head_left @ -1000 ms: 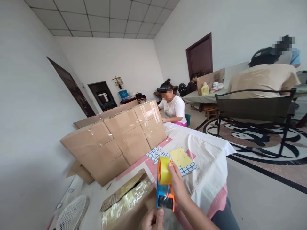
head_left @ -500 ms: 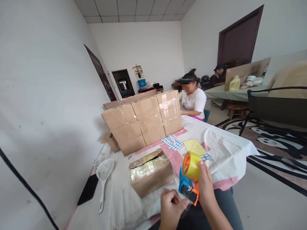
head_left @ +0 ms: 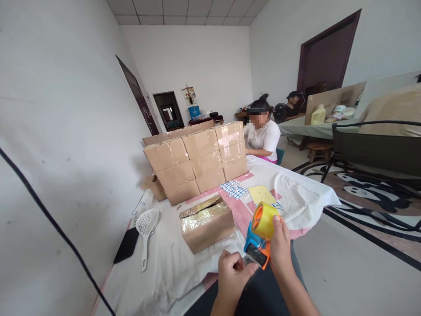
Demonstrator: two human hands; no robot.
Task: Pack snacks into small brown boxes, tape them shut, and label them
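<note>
My right hand (head_left: 280,241) grips a blue and orange tape dispenser (head_left: 255,245) that carries a yellow roll of tape (head_left: 265,220). Pinched closed beside the dispenser's front end, my left hand (head_left: 234,274) holds a loose end of clear tape (head_left: 249,262). Both hands are above my lap at the near table edge. A small cardboard box (head_left: 208,232) lies on the table just beyond my left hand. Shiny tape covers part of its top, and a torn flap stands up along its far side.
A stack of taped cardboard boxes (head_left: 205,169) stands across the table (head_left: 292,184). To the left lie a white slotted skimmer (head_left: 147,224) and a black flat object (head_left: 126,245). Behind the stack sits a person in a white shirt (head_left: 263,138). Another person is farther back.
The view has shifted slightly, so the table and boxes sit a little differently in the picture. Both hands keep their hold on the dispenser and the tape end.
</note>
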